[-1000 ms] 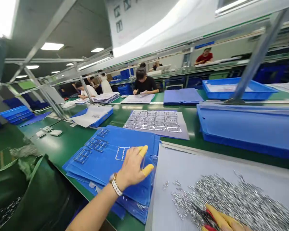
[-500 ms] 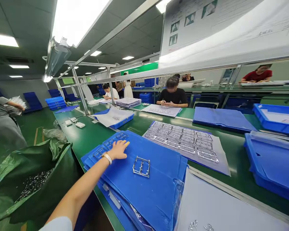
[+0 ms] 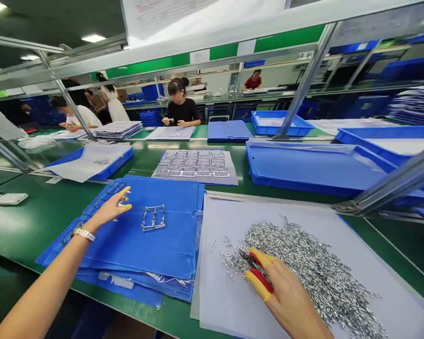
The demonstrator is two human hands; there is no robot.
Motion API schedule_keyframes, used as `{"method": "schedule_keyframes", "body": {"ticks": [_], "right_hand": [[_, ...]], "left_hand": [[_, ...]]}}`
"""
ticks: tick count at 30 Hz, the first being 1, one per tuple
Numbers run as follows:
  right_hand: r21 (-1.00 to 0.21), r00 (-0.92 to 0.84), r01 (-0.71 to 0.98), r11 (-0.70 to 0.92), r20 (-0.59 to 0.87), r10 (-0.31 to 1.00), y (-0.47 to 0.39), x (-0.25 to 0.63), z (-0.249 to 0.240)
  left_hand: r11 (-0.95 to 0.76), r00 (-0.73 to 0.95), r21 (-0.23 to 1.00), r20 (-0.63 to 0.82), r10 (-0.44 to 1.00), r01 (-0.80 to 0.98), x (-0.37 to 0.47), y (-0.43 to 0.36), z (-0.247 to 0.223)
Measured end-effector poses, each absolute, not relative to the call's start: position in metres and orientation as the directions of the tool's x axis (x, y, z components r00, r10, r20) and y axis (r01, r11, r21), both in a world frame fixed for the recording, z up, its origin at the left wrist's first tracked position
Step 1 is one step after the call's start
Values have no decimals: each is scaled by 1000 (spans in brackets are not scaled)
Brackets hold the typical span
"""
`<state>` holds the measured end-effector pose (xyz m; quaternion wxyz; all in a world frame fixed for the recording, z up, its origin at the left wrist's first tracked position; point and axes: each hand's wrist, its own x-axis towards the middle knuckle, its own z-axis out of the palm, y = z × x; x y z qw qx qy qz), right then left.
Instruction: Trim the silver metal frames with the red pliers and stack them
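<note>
My left hand (image 3: 111, 208), with yellow finger covers, is over the left part of a stack of blue plastic sheets (image 3: 134, 254). Between its thumb and fingers shows a small shiny silver piece, partly hidden. A chrome-look rectangular frame (image 3: 153, 218) with a middle bar lies just right of this hand, and more such frames (image 3: 96, 206) lie along the stack's left edge. Wrapped round red-handled nippers (image 3: 261, 278), my right hand (image 3: 286, 292) is above white paper (image 3: 226, 306). The dark jaws point at a heap of small silver parts (image 3: 311, 259).
Behind the stack, rows of silver frames (image 3: 194, 165) lie on a sheet. Blue trays (image 3: 297, 176) stand at the back right, another blue tray (image 3: 115, 162) at back left. A slanting metal post (image 3: 403, 179) rises at right. Co-workers (image 3: 182, 108) sit across the green bench (image 3: 10, 226).
The view has swung right and down, bringing my right hand, the nippers and the parts heap into sight. My left hand's spread fingers have drawn in, with a shiny piece between them.
</note>
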<state>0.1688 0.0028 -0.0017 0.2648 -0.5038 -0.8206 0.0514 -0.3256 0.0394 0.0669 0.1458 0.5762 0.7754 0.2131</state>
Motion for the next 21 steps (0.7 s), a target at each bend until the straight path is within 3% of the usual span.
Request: {"method": "schedule_keyframes", "body": {"ticks": [1, 2, 3, 5, 8, 11, 14, 21], "right_hand": [[-364, -346, 799, 478, 371, 861, 2, 170, -1], [-377, -346, 796, 474, 359, 867, 1, 172, 0], [-386, -349, 791, 475, 352, 868, 0, 172, 0], [-392, -362, 778, 490, 358, 861, 0, 169, 2], [-359, -375, 760, 542, 439, 817, 0, 161, 9], [-270, -409, 750, 604, 528, 744, -5, 153, 19], [-194, -459, 758, 623, 520, 720, -11, 147, 31], [-168, -453, 800, 576, 461, 763, -10, 135, 38]], "left_hand": [[186, -277, 657, 36, 960, 730, -313, 35, 68], [89, -266, 860, 56, 962, 503, -296, 30, 70], [-15, -249, 983, 61, 966, 185, -277, 24, 72], [-103, -159, 958, 61, 985, -267, -229, 15, 74], [18, 35, 815, 2, 999, -579, -151, 11, 71], [281, 271, 682, -125, 954, -675, -89, 18, 55], [448, 420, 598, -198, 886, -664, -53, 26, 35], [502, 417, 575, -284, 863, -646, -29, 32, 14]]}}
